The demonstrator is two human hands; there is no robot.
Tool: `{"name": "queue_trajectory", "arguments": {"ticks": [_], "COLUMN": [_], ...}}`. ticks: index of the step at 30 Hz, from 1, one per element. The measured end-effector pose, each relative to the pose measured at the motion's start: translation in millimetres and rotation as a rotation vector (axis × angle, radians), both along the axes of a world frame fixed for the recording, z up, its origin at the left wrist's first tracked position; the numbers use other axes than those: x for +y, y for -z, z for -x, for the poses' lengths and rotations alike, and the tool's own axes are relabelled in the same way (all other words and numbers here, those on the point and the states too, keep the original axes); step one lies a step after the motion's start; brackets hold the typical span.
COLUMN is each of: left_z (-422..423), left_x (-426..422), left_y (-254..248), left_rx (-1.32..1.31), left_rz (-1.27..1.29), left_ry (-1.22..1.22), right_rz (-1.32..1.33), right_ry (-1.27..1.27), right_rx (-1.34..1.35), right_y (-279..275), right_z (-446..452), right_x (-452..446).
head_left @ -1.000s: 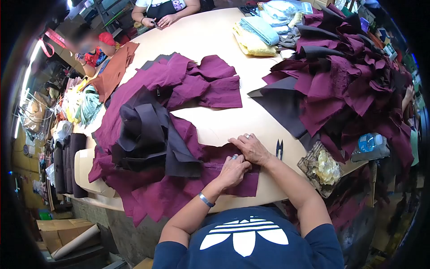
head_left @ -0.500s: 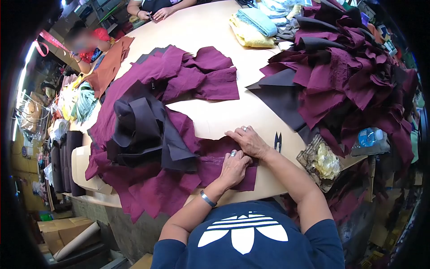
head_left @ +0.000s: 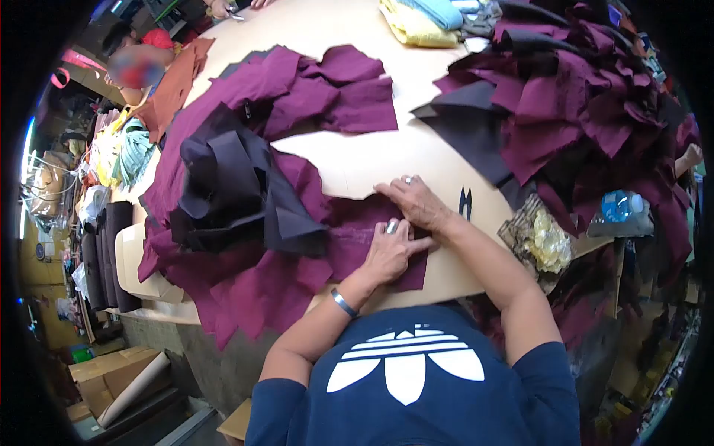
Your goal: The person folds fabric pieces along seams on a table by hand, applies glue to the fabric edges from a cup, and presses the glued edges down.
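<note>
L hand (head_left: 388,254) & R hand (head_left: 418,204) lie w/ bent fingers on maroon cloth (head_left: 343,256) on the table (head_left: 364,167), can't tell if pinching; it's prob. light, soft & floppy, best held by its edges.

Upper garment: dark blue T-shirt (head_left: 335,420), left sleeve (head_left: 275,412) and right sleeve (head_left: 550,386) both short, plain. Front bears a white emblem (head_left: 405,379), its three pointed leaves directed toward 4, 6 and 8 o'clock, crossed by stripes toward 12 o'clock; small white mark beyond, illegible. Left wrist: smooth silver-toned bracelet (head_left: 342,302). Silver-toned rings noted on left hand (head_left: 390,256) and right hand (head_left: 416,204); finer detail indistinct.
</note>
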State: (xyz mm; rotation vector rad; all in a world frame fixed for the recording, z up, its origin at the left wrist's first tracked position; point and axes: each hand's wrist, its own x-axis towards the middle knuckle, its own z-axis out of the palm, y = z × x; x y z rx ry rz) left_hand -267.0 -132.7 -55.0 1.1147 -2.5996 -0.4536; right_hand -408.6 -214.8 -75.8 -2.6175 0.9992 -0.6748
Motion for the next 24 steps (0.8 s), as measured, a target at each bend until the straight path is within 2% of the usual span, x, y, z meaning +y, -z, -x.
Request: {"name": "queue_trajectory", "arguments": {"ticks": [4,7,9,13,18,24], "left_z": [-15.3,-39.5,-50.0,-61.6,-49.3,-48.2], "left_x": [-8.6,-15.6,-19.8,-30.4,-26.2,-26.5], "left_y": [1.9,0.2,-12.9,-8.1,-10.1,-3.9], "left_rx": [0.058,0.001,-0.139,-0.076,-0.081,-0.052], "left_rz": [0.061,0.036,0.111,0.095,0.187,0.09], "left_ry": [0.028,0.059,0.057,0.014,0.119,0.094], "right_rz": [0.026,0.021,0.026,-0.009,0.002,0.077], "right_ry": [0.019,0.024,0.026,0.027,0.018,0.042], "right_rx": [-0.034,-0.004,-0.021,-0.004,-0.014,0.087], "right_y": [0.9,2.8,2.0,0.2,-2.7,-0.6], "right_z": [-0.5,-1.8,-2.6,-2.5,-5.0,-7.6], "right_x": [1.1,0.3,0.1,-0.4,-5.2,-7.0]}}
